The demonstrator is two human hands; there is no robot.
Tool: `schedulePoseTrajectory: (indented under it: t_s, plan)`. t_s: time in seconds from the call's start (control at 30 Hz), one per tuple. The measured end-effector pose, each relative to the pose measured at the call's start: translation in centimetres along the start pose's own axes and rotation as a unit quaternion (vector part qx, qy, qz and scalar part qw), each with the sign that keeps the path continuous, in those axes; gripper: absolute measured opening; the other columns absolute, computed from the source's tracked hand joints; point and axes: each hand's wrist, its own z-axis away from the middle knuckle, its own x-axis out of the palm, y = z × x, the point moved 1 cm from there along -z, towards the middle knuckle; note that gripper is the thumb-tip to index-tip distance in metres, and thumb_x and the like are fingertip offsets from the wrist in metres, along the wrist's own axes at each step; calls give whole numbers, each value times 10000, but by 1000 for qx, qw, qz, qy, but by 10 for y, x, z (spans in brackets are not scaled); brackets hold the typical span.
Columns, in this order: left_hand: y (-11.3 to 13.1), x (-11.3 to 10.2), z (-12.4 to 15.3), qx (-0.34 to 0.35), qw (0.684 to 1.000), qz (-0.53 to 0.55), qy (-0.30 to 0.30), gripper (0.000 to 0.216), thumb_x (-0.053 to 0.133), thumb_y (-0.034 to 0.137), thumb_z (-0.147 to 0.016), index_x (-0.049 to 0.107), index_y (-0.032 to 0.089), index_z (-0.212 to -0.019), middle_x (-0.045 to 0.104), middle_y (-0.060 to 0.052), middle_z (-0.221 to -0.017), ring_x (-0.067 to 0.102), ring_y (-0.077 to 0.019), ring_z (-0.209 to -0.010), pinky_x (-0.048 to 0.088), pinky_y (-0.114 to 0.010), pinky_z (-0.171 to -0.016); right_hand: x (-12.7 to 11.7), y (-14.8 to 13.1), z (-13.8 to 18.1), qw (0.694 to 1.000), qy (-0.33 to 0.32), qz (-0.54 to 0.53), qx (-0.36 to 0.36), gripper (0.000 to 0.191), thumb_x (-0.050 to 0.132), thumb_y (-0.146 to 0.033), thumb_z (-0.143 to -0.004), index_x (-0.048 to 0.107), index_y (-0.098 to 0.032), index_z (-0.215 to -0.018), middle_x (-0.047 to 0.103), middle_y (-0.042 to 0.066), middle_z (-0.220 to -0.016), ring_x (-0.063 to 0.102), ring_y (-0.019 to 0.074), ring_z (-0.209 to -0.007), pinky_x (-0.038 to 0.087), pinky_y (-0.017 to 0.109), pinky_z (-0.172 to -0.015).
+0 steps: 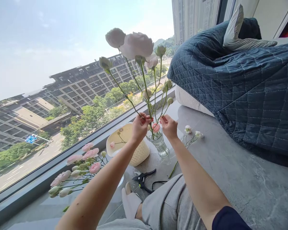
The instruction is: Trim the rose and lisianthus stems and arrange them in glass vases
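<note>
Pale pink roses [136, 45] are rising on long green stems [146, 95] above a faceted glass vase [160, 146], which is standing near the window edge of a grey, stone-veined ledge [232, 182]. Our left grip [140, 127] is clenching the stems just above the vase mouth, while our right grip [168, 126] is pinching its fingertips beside them; we cannot tell whether it is grasping a stem. The heavy, soft heads are leaning well over the narrow glass, so we are risking a tipped vase if the left grip loosens. Squeezing too hard could kink the thin stems, and a low pink bloom [155, 127] at the rim could get crushed. Around this, a cream basket with a woven texture [139, 155] is tilting behind the vase, black-handled secateurs [141, 179] are lying toward the ledge's near side, loose pink roses [86, 156] are spreading along the window frame [21, 191], and white buds [188, 129] are lying right of the vase, toward a quilted navy bedspread [242, 86].
</note>
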Motion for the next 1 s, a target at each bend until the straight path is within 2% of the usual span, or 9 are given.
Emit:
schedulePoseTrajectory:
  t_s: [0.13, 0.23, 0.37, 0.5, 0.6, 0.77, 0.9, 1.0]
  plan:
    - [13, 0, -1, 13, 1000, 9, -3, 259, 665, 185, -693, 429, 198, -799, 621, 23, -741, 680, -146, -801, 527, -334, -834, -2, -4, -5, 998, 45, -27, 18, 192, 413, -380, -914, 485, -218, -840, 704, 48, -806, 667, 155, -649, 507, 264, -641]
    - [20, -1, -2, 15, 1000, 3, -12, 256, 671, 191, -694, 453, 197, -828, 613, 26, -749, 683, -147, -794, 535, -333, -822, -3, -8, -11, 997, 53, -55, 24, 169, 363, -385, -929, 412, -232, -879, 706, 63, -928, 628, 121, -587, 493, 254, -611]
    - [24, -6, -4, 9, 999, -16, -37, 266, 668, 221, -711, 487, 199, -905, 655, 6, -751, 689, -159, -771, 537, -340, -799, 2, -14, -16, 991, 2, -126, 50, 194, 340, -438, -931, 350, -248, -893, 702, 38, -921, 567, 94, -489, 478, 245, -570]
    - [34, -16, -8, 22, 998, -35, -41, 270, 667, 236, -732, 513, 198, -950, 690, -13, -780, 690, -157, -763, 535, -336, -791, 11, -22, -20, 981, -44, -185, 35, 253, 416, -492, -900, 347, -249, -894, 688, 26, -902, 589, 100, -540, 485, 245, -576]
    - [49, -21, -10, 34, 998, -33, -46, 287, 678, 245, -731, 516, 201, -963, 699, -15, -792, 689, -151, -763, 536, -337, -802, 13, -34, -26, 973, -52, -222, 24, 303, 537, -486, -838, 354, -251, -895, 673, 13, -893, 618, 114, -604, 517, 259, -616]
    - [86, -17, -12, 60, 997, 1, -46, 323, 709, 253, -703, 501, 201, -945, 702, -13, -776, 692, -163, -768, 543, -361, -812, -2, -69, -51, 974, -8, -228, -5, 284, 596, -441, -786, 416, -235, -863, 663, 8, -854, 592, 111, -595, 518, 254, -599]
    - [120, -15, -8, 79, 996, 23, -45, 358, 731, 276, -691, 488, 210, -945, 706, -11, -782, 693, -162, -747, 553, -366, -800, -24, -109, -69, 987, 44, -146, -56, 256, 619, -432, -775, 532, -200, -841, 664, 2, -773, 475, 79, -486, 434, 234, -533]
    - [142, -18, 2, 94, 994, 41, -43, 378, 735, 292, -692, 481, 218, -961, 708, -10, -799, 694, -158, -730, 560, -357, -776, -40, -144, -72, 988, 59, -103, -94, 247, 640, -426, -764, 616, -181, -786, 670, 4, -717, 415, 74, -470, 386, 233, -521]
